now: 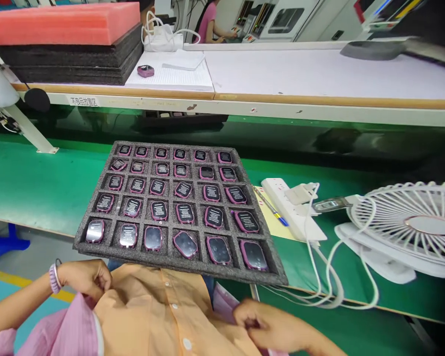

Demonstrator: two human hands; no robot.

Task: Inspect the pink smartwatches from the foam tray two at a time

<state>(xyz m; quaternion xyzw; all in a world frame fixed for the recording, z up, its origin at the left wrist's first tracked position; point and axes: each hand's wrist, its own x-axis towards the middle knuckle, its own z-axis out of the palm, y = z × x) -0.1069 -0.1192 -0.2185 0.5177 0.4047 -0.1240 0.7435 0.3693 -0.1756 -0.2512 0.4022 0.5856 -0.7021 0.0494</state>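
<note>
Grip state: the left hand point(83, 278) is closed in a fist on one front edge of the pink coat point(72, 321), at the person's left chest, just beside the orange shirt point(152, 309). The right hand point(267, 326) is blurred, and its fingers pinch the opposite edge of the pink coat low on the right side. The pink coat hangs open, with the orange shirt and its row of buttons showing between the 2 hands. A purple band point(54, 277) sits on the left wrist. Directly ahead of both hands, a grey foam tray point(178, 264) rests on the green table point(29, 188), its near edge overhanging the table edge above the shirt. The tray holds 30 pink watch cases point(185, 213) in 5 rows of 6, 1 per pocket. To the right of the tray lie a yellow sheet point(278, 228), a blue pen point(270, 206), a white power strip point(282, 198) and a white fan point(411, 222), with white cables point(319, 277) looping toward the table edge.
</note>
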